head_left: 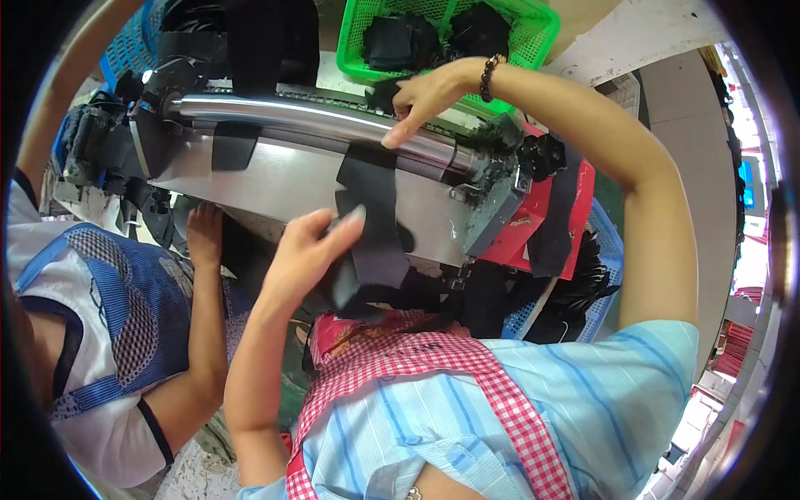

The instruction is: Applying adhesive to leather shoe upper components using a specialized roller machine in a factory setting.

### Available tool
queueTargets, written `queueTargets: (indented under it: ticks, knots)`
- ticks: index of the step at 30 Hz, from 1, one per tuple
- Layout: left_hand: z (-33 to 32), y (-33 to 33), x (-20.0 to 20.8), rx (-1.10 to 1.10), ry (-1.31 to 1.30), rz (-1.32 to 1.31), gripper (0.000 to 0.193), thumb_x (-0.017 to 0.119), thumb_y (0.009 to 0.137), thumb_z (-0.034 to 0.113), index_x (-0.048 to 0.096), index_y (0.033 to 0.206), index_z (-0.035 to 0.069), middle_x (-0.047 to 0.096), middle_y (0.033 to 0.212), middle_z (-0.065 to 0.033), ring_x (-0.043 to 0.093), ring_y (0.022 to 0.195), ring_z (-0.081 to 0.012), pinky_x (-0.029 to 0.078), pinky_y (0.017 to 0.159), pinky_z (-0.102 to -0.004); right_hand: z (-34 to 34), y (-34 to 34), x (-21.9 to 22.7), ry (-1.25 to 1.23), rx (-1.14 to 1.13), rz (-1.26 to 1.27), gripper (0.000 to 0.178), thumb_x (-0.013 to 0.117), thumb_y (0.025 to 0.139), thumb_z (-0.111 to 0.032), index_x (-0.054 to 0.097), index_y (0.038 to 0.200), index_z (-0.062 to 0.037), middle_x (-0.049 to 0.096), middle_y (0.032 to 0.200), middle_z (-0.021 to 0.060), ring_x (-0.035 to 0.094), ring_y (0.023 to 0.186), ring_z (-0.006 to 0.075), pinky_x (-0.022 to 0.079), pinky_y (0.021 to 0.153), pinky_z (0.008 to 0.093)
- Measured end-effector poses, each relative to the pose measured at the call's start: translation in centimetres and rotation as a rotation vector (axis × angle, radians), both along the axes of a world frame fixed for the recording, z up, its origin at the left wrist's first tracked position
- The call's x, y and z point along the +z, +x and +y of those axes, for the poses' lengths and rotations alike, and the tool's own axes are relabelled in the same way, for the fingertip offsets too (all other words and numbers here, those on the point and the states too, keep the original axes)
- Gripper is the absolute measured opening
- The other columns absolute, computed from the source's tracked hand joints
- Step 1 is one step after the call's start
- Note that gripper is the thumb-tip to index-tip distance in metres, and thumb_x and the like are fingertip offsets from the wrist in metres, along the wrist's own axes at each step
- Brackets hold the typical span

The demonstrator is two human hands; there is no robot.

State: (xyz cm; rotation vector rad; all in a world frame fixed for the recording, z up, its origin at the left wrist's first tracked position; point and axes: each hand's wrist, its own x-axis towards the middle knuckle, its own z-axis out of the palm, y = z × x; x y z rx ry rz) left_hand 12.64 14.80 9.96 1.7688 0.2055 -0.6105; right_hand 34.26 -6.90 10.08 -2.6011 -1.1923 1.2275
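Observation:
My left hand [304, 254] is closed with its thumb stretched along the near side of the machine, over dark, flat pieces [346, 283] blurred by motion; its other fingers are mostly hidden. Beside the thumb, a black flat piece [371, 179] lies on the metal plate, its far end at the shiny steel roller [283, 114]. My right hand [433, 96] reaches over the roller from the right, its thumb pointing down close to that piece. Its curled fingers are against a small black piece [383, 96] behind the roller. Another black piece [234, 147] lies under the roller further left.
A green basket [354, 67] with black pieces stands behind the machine. At the right are a red panel [575, 204] and a blue basket [612, 242] with stacked black pieces. A co-worker [125, 308] sits at the left, one hand [204, 233] near the plate.

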Motion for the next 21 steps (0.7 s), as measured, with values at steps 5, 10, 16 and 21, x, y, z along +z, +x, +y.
queueTargets:
  ticks: [5, 10, 16, 21]
  knots:
    - [2.2, -4.6, 2.7, 0.177, -0.466, -0.011, 0.023, 0.068, 0.081, 0.005, 0.061, 0.101, -0.003, 0.064, 0.090, -0.0017, 0.058, 0.082, -0.0067, 0.049, 0.077, -0.0229, -0.3, 0.8, 3.2, 0.260, -0.377, 0.196, 0.104, 0.079, 0.065, -0.049, 0.033, 0.132, 0.0155, 0.056, 0.111, 0.0174, 0.055, 0.102, 0.0206, 0.045, 0.087, 0.0282]
    - [1.9, -4.0, 3.8, -0.053, -0.247, -0.171, 0.017, 0.067, 0.083, 0.011, 0.064, 0.090, -0.005, 0.063, 0.075, 0.0009, 0.056, 0.068, -0.0046, 0.047, 0.061, -0.0215, -2.7, 1.2, 10.1, 0.437, -0.127, -0.393, 0.027, 0.070, 0.076, -0.022, 0.059, 0.081, 0.0021, 0.057, 0.080, 0.0170, 0.057, 0.078, 0.0312, 0.046, 0.070, 0.0386]
    - [2.2, -2.6, 1.1, 0.133, -0.057, 0.208, 0.030, 0.068, 0.083, 0.023, 0.067, 0.084, -0.006, 0.063, 0.070, -0.0028, 0.057, 0.058, -0.0071, 0.044, 0.051, -0.0240, -0.3, -0.5, 13.0, 0.598, -0.111, -0.792, 0.017, 0.057, 0.082, -0.011, 0.062, 0.098, -0.0077, 0.058, 0.071, 0.0191, 0.057, 0.072, 0.0395, 0.044, 0.062, 0.0413]
    - [-2.0, 4.5, -0.7, -0.005, 0.303, -0.057, 0.051, 0.069, 0.076, 0.043, 0.068, 0.080, -0.008, 0.064, 0.063, -0.0150, 0.063, 0.056, -0.0203, 0.048, 0.053, -0.0333, -0.9, 0.6, 2.6, 0.100, 0.108, -0.121, 0.064, 0.047, 0.088, -0.057, 0.062, 0.091, 0.0050, 0.058, 0.086, 0.0151, 0.053, 0.091, 0.0238, 0.042, 0.078, 0.0377]
